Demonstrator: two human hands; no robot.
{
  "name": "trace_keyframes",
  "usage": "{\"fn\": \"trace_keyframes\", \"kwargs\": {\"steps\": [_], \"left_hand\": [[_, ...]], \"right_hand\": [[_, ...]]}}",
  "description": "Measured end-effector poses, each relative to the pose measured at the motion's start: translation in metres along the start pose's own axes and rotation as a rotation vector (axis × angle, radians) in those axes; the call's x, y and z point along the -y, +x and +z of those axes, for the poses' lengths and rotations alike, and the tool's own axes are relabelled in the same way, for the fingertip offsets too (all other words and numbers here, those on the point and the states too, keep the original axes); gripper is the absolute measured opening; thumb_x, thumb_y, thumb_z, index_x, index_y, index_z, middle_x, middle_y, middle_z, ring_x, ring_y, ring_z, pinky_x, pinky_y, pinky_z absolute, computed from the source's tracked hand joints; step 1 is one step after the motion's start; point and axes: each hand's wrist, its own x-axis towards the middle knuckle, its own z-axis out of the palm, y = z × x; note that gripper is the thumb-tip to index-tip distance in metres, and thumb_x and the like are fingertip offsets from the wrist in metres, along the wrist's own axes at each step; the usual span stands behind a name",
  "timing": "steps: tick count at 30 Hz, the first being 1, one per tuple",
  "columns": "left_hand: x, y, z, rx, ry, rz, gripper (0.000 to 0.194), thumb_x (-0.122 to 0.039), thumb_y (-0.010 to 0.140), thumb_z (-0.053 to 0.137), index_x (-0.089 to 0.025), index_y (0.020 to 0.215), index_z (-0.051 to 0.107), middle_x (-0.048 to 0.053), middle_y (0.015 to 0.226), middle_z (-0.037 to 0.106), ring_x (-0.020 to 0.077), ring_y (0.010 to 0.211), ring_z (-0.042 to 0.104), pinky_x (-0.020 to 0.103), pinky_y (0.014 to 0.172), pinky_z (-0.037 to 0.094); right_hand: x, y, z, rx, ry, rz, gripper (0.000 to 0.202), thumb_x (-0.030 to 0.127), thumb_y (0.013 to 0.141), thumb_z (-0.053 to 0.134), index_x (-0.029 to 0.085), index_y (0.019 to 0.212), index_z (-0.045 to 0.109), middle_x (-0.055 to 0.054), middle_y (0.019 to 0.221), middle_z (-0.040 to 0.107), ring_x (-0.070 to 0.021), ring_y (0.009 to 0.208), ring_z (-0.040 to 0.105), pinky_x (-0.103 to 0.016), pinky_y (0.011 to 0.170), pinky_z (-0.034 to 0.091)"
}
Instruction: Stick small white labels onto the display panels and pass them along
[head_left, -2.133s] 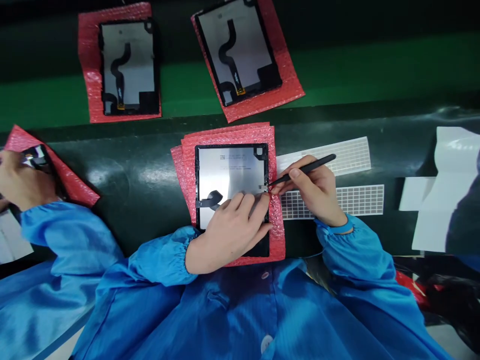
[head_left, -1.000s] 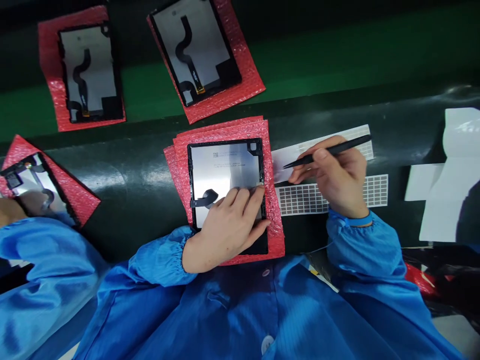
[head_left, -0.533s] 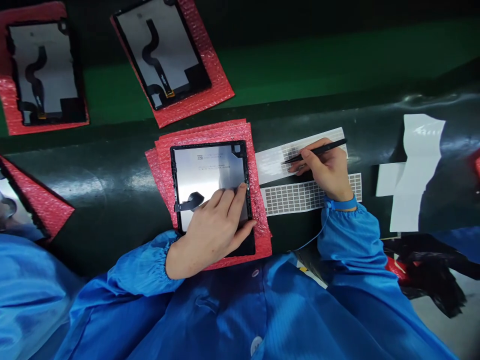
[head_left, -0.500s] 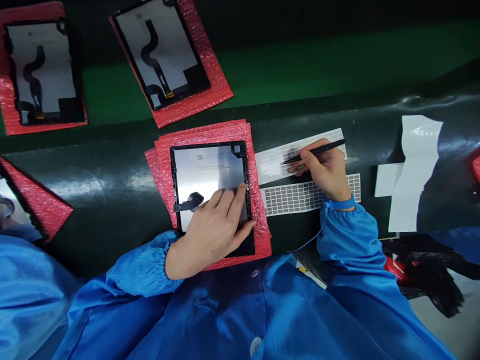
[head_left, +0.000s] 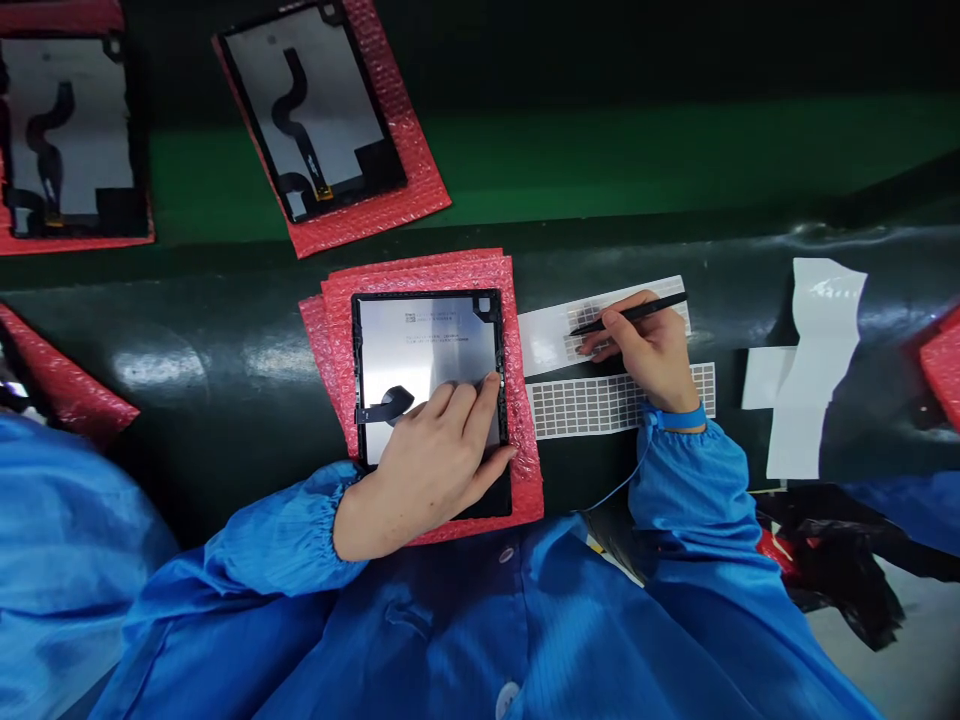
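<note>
Left hand palm down, fingers extended and thumb spread, lying across the lower part of a display panel, with the index fingertip at the panel's right edge. The panel lies on stacked red bubble-wrap sheets before the person; a short black ribbon cable shows left of the fingers. Right hand closed in a pen-like grip on a slim black tool, its tip directed at the upper label sheet; contact between tip and sheet cannot be determined. Below it, the lower label sheet, printed with a grid, passes beneath the right wrist, which bears a blue wristband. Farther back, a tilted second panel and a third panel lie on red wrap; at right, a white paper strip.
</note>
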Motion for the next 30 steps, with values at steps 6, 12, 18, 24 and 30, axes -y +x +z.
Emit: {"fn": "trace_keyframes", "kwargs": {"steps": [6, 12, 18, 24, 30], "left_hand": [[0.001, -0.001, 0.002, -0.002, -0.005, -0.002, 0.067, -0.048, 0.103, 0.054, 0.002, 0.148, 0.049, 0.020, 0.115, 0.068, 0.0299, 0.099, 0.066, 0.039, 0.074, 0.059], [-0.002, 0.002, 0.000, 0.020, -0.003, -0.007, 0.068, -0.046, 0.103, 0.055, 0.004, 0.148, 0.049, 0.019, 0.114, 0.068, 0.0308, 0.102, 0.064, 0.040, 0.078, 0.058], [0.006, -0.009, -0.030, 0.021, -0.017, 0.067, 0.066, -0.048, 0.105, 0.050, 0.004, 0.146, 0.053, 0.021, 0.119, 0.069, 0.0301, 0.099, 0.066, 0.041, 0.083, 0.055], [0.036, -0.031, -0.051, 0.197, 0.011, 0.054, 0.083, -0.056, 0.100, 0.058, 0.002, 0.157, 0.041, 0.017, 0.097, 0.076, 0.0282, 0.083, 0.073, 0.049, 0.101, 0.048], [0.054, -0.030, -0.047, 0.387, -0.034, 0.089, 0.085, -0.048, 0.100, 0.062, 0.008, 0.157, 0.036, 0.014, 0.083, 0.077, 0.0265, 0.073, 0.074, 0.057, 0.118, 0.033]], "right_hand": [[0.003, -0.001, -0.003, 0.025, 0.028, 0.039, 0.037, 0.057, 0.085, 0.081, 0.024, 0.089, 0.064, -0.003, 0.068, 0.075, -0.0218, 0.058, 0.076, -0.030, 0.046, 0.061], [0.020, -0.003, -0.004, -0.022, 0.226, 0.042, 0.034, 0.050, 0.077, 0.088, 0.025, 0.084, 0.066, -0.002, 0.066, 0.077, -0.0187, 0.051, 0.074, -0.027, 0.049, 0.062], [0.089, -0.024, 0.050, -0.061, 0.263, -0.102, 0.015, 0.031, 0.085, 0.084, 0.023, 0.081, 0.072, -0.004, 0.068, 0.079, -0.0214, 0.050, 0.074, -0.030, 0.047, 0.063], [0.128, -0.034, 0.141, 0.174, 0.202, -0.097, 0.013, 0.030, 0.091, 0.080, 0.024, 0.086, 0.070, -0.001, 0.071, 0.079, -0.0214, 0.056, 0.078, -0.032, 0.051, 0.068], [0.119, -0.030, 0.189, 0.257, 0.139, -0.048, 0.017, 0.036, 0.093, 0.078, 0.024, 0.088, 0.068, -0.003, 0.077, 0.081, -0.0209, 0.063, 0.080, -0.029, 0.056, 0.070]]}}
